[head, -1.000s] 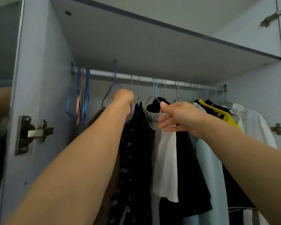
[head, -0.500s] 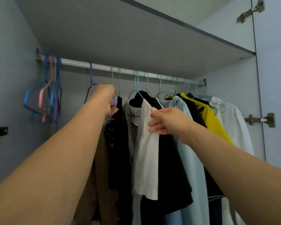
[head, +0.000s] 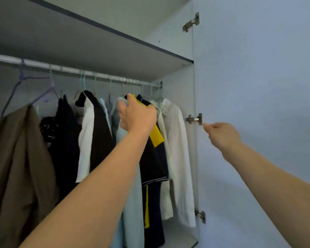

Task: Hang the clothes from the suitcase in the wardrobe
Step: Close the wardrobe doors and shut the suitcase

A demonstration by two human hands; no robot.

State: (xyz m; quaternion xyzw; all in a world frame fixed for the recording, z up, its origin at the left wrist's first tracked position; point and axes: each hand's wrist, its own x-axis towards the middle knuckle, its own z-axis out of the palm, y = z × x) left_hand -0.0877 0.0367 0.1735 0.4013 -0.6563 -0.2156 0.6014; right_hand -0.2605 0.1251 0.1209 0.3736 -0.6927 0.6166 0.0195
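Clothes (head: 89,133) hang in a row from the wardrobe rail (head: 75,70), filling the frame from 9 to 3 o'clock under the shelf (head: 89,45). I read them in order: a brown jacket (head: 20,158) at 9 o'clock, a black patterned garment (head: 61,133), a white and black top (head: 95,126), a pale blue shirt (head: 132,203), a navy and yellow garment (head: 154,158), then a white shirt (head: 177,140) at the right end. An empty purple hanger (head: 25,83) hangs at 10 o'clock above the jacket.

My left hand (head: 137,116) is at centre, fingers curled over the tops of the pale blue and yellow garments, grasping them; it and its forearm cover much of both. My right hand (head: 222,134) is at 3 o'clock, fingertips touching the edge of the open door (head: 258,86) just below the middle hinge (head: 194,119); I cannot tell whether it grips the door. Two more hinges show at 1 and 5 o'clock.
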